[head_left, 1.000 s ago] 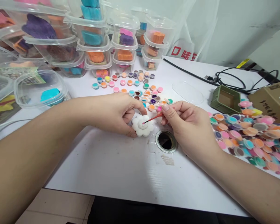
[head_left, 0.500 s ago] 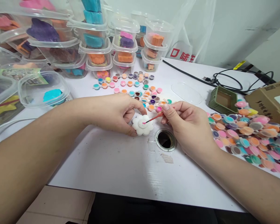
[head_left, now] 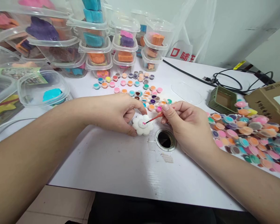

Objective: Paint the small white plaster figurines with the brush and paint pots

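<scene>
A white flower-shaped piece (head_left: 142, 129) with rounded petals and a raised centre stands just above or on the table. My left hand (head_left: 118, 113) grips it from the left between thumb and fingers. Between the thumb and fingers of my right hand (head_left: 185, 121) is a thin red paintbrush (head_left: 156, 116). The dark tip of the brush touches the flower's centre, where a small pink mark shows. Just behind the brush lies an uncapped pot of bright pink paint (head_left: 159, 109), one of several small paint pots.
Strips of paint pots (head_left: 130, 83) lie behind my hands, and a heap of more pots (head_left: 254, 130) is at right. Stacked clear boxes (head_left: 95, 46) line the back left. A green water tray (head_left: 220, 99), cardboard box (head_left: 270, 99) and black cable (head_left: 189, 72) lie right. A round hole (head_left: 165, 140) opens before me.
The pink mark on the flower's centre looks slightly larger and brighter. Both hands, the flower and the brush are almost where they were.
</scene>
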{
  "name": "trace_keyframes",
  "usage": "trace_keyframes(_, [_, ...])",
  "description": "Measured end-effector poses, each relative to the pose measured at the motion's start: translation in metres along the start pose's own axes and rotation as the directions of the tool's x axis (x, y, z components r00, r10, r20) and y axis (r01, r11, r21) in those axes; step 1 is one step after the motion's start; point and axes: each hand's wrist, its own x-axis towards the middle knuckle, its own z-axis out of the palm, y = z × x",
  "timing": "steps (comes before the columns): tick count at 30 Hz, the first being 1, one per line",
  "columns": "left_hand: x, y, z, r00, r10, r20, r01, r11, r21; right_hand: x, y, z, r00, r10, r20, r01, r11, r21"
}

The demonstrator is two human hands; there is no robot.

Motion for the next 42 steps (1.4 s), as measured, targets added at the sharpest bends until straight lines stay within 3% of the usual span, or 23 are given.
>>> trace_keyframes(14, [-0.0005, 0.0005, 0.0009, 1.0, -0.015, -0.007, 0.015, 1.0, 0.002, -0.0017, -0.0037, 0.0, 0.999, -0.011, -0.045, 0.01, 0.999, -0.042])
trace_keyframes(24, [-0.0005, -0.0038, 0.0035, 1.0, -0.009, 0.0, 0.009, 1.0, -0.02, 0.0001, -0.0004, 0.0002, 1.0, 0.017, 0.02, -0.019, 0.998, 0.064])
trace_keyframes(42, [-0.0015, -0.0027, 0.0015, 1.0, 0.002, 0.014, -0.001, 0.998, -0.056, 0.0004, -0.001, 0.0002, 1.0, 0.02, 0.011, -0.02, 1.0, 0.02])
